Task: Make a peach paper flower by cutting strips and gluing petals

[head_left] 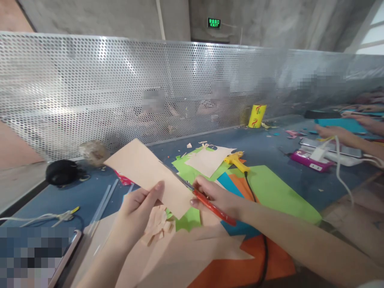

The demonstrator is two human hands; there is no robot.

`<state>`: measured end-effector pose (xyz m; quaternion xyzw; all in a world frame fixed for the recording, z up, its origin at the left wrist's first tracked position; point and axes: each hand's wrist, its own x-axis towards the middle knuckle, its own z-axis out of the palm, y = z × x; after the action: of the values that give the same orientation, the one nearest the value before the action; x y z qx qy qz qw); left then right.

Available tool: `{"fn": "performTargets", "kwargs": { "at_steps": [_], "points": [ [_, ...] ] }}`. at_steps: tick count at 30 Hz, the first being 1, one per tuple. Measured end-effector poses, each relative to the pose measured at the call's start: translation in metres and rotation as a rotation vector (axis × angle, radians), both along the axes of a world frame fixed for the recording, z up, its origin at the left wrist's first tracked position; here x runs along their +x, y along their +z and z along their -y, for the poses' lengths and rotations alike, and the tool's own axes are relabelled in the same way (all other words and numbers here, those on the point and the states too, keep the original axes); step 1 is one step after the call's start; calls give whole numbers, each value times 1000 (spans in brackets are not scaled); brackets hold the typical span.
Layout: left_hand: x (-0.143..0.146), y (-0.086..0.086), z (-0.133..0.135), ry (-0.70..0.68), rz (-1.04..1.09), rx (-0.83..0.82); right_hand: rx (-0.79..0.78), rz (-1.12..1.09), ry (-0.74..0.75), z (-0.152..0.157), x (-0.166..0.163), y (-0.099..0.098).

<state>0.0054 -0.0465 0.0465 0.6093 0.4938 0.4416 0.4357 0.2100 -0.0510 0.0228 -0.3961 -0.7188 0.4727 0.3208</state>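
Observation:
My left hand (141, 208) pinches the lower edge of a tan sheet of craft paper (147, 172), held up over the table and tilted to the left. My right hand (217, 196) grips red-handled scissors (210, 206), whose blades lie along the sheet's right edge. Small tan offcuts (159, 226) lie under the sheet. Green paper (270, 188), blue paper (229, 184) and orange paper (240, 268) are spread on the blue table (90, 196) below.
A yellow glue gun (237, 160) with a black cord lies on the green paper. Clear glue sticks (103, 200) and a black object (61, 172) are at left. A perforated metal screen (120, 80) closes the far side. Another person's arms (348, 136) work at right.

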Motion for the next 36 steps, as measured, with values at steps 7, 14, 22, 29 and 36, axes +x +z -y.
{"fn": "performTargets", "kwargs": {
  "at_steps": [7, 14, 22, 29, 36],
  "points": [
    [0, 1, -2, -13, 56, -34, -7, 18, -5, 1, 1, 1],
    [-2, -4, -4, -22, 125, -47, 8, 34, 3, -2, 1, -6],
    [-1, -2, -3, -42, 205, -105, -54, -39, 16, 0, -1, -6],
    [-1, -2, -2, -28, 160, -80, -18, -19, 4, -2, 1, -8],
    [0, -2, -2, -83, 161, -109, 12, -3, 22, -1, 3, -5]
  ]
}}
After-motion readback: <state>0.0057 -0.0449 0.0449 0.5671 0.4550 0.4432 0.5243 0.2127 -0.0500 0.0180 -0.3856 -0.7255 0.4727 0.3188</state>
